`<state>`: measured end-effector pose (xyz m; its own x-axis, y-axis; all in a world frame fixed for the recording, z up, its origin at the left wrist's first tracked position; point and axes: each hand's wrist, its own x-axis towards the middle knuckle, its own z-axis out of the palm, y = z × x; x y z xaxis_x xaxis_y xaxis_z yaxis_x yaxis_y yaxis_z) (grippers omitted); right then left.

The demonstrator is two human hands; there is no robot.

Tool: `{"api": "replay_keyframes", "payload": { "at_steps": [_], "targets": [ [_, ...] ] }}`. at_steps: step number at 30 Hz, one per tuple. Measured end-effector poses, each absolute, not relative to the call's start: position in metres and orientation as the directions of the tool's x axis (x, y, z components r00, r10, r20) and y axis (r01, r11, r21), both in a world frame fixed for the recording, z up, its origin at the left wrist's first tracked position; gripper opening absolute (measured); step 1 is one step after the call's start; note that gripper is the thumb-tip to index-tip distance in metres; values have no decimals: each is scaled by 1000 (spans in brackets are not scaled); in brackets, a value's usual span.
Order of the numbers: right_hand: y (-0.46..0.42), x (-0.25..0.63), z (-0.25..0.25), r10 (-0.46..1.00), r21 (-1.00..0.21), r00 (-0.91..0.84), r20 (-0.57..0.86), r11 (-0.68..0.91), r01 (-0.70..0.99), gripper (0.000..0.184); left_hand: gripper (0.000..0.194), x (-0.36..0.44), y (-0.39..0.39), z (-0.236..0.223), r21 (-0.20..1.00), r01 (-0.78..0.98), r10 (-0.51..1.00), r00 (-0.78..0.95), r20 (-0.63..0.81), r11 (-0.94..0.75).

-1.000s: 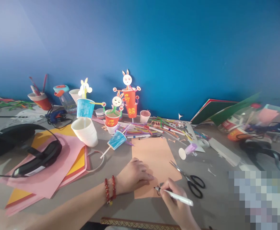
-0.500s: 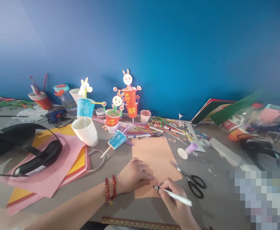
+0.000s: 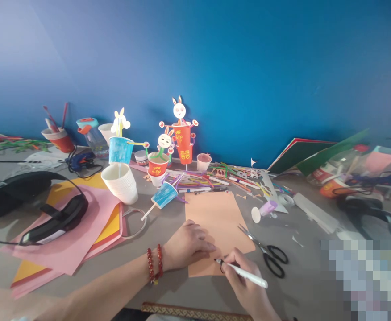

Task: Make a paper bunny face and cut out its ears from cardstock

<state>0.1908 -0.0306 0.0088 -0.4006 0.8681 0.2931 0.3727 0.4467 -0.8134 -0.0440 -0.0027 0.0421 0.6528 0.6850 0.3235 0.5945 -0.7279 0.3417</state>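
A sheet of light orange paper (image 3: pixel 212 214) lies on the grey table in front of me. My left hand (image 3: pixel 190 244) rests on its lower left part, fingers laid out over the sheet, with a red bead bracelet at the wrist. In my right hand (image 3: pixel 242 276) is a white marker (image 3: pixel 249 275), gripped between thumb and fingers. Its dark tip is at the paper near the lower edge, beside a short dark curved line. Scissors with black handles (image 3: pixel 276 258) lie just right of the sheet, blades parted slightly.
Rabbit-headed paper cup figures (image 3: pixel 184 142) stand at the back. Stacked white cups (image 3: pixel 120 183) and a tipped blue cup (image 3: pixel 164 195) sit to the left, near a black headset (image 3: pixel 58 218) on coloured paper (image 3: pixel 91 209). A purple tube (image 3: pixel 268 207) lies right. Pipe cleaners and markers clutter the back.
The view has shifted very slightly. The white disc by the purple tube looks narrower, turned from its earlier angle. Both hands stay nearly in place, marker tip still at the paper.
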Motion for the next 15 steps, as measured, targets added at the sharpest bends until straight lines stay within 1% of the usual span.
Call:
{"api": "replay_keyframes", "payload": {
  "at_steps": [8, 15],
  "targets": [
    [-28, 188, 18, 848, -785, -428, 313, 484, 386, 25, 22, -44, -3, 42, 342, 597, 687, 656, 312, -726],
    [-30, 189, 16, 836, -775, -462, 297, 493, 395, 24, 25, -44, -3, 41, 327, 607, 689, 655, 312, -725]
  ]
}}
